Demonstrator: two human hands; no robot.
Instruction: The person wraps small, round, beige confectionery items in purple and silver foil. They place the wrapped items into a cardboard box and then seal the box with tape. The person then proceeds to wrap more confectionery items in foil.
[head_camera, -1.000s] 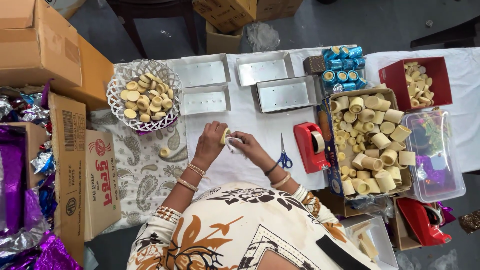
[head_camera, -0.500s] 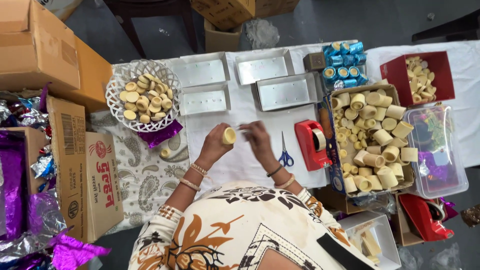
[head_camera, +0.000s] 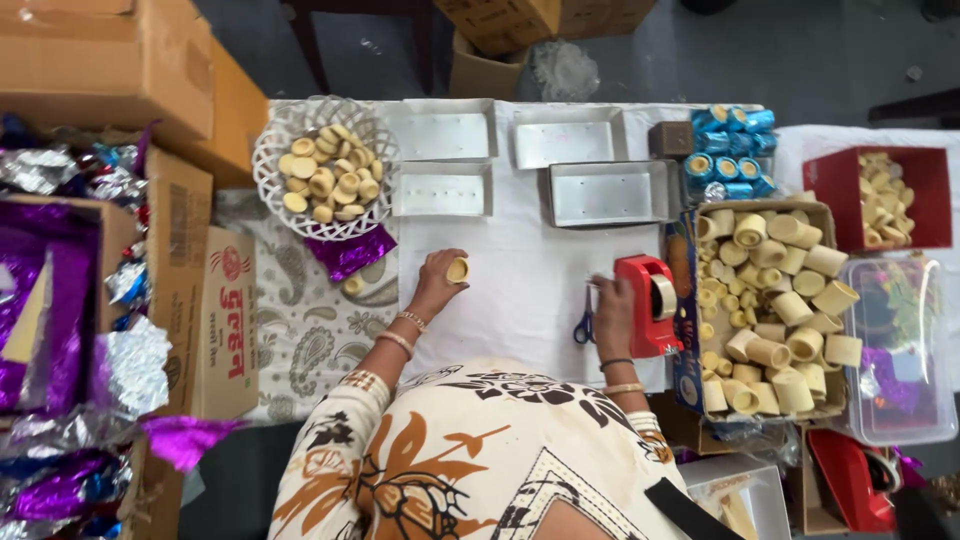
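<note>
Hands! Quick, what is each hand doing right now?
Left hand: closed on a small yellow cup-shaped piece.
Right hand: resting on the red tape dispenser; whether it grips it cannot be told.

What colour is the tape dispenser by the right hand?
Red, with a pale roll of tape in it; the tape dispenser shows clearly in the head view, beside the right hand.
</note>
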